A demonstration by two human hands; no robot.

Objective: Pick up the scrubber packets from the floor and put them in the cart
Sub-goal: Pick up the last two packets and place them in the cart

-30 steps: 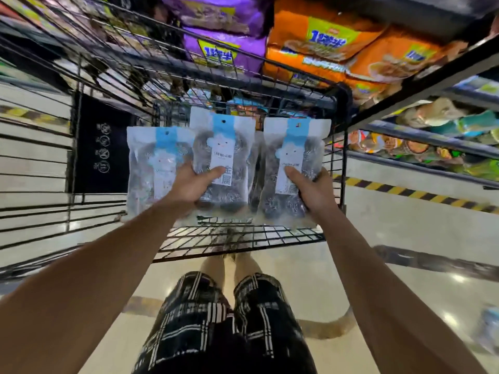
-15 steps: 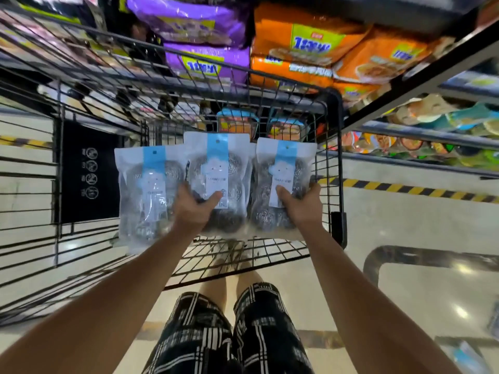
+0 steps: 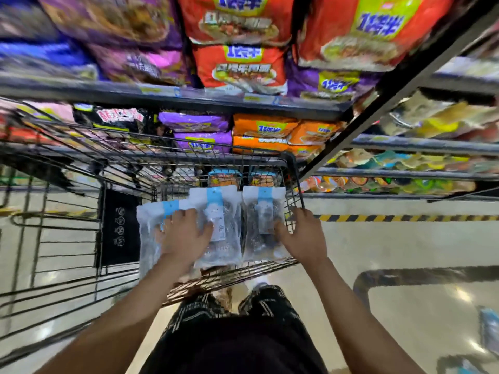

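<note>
Three clear scrubber packets with blue header strips lie side by side inside the black wire cart [image 3: 293, 168]: a left one [image 3: 150, 238], a middle one [image 3: 227, 247] and a right one [image 3: 261, 211]. My left hand [image 3: 183, 236] rests palm down on the left and middle packets, fingers spread. Fingers apart, my right hand [image 3: 303, 236] has its thumb on the right packet's edge, next to the cart's right wall. Low on the right, blurred, another bluish packet [image 3: 489, 329] lies on the floor.
Store shelves [image 3: 243, 103] packed with orange and purple noodle bags stand close behind the cart. A yellow-black striped line [image 3: 405, 217] runs along the shelf base on the shiny floor. My legs in checked shorts [image 3: 229, 319] stand at the cart's near end.
Both hands have lowered the three packets from upright above the cart down into the basket. My fingers have spread open on top of them. The camera has tilted up towards the shelves.
</note>
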